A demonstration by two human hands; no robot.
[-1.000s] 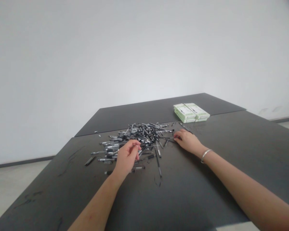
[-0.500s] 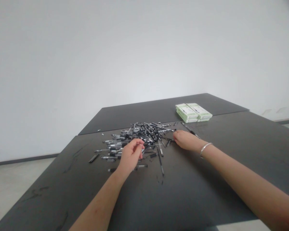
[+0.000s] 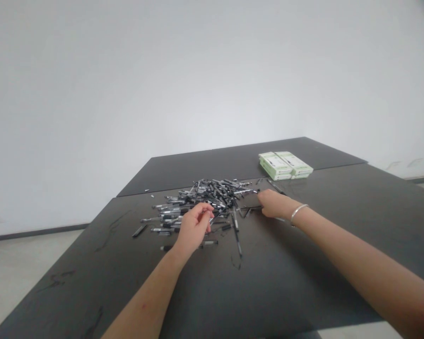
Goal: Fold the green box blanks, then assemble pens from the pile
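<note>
A heap of black-and-clear pens [image 3: 215,190] lies spread on the dark table [image 3: 268,287]. At the heap's near side is my left hand [image 3: 194,225], its fingers curled in toward the thumb. A pen slants out beside those fingertips, but whether they grip it is hidden. My right hand [image 3: 273,204], with a silver bangle at the wrist, is low over the table at the heap's right edge. Its fingers are closed on a dark pen [image 3: 253,207], which shows left of the fingertips. Other loose pens, such as one pointing toward me [image 3: 238,242], lie between the hands.
Light green and white boxes [image 3: 284,165] are stacked behind my right hand, near the seam between two table tops. A single dark piece [image 3: 139,230] lies left of the heap. A pale wall [image 3: 198,84] stands behind the table.
My right hand has shifted slightly right, away from the heap, and a pale tip now shows under its wrist. The left hand stays almost in place.
</note>
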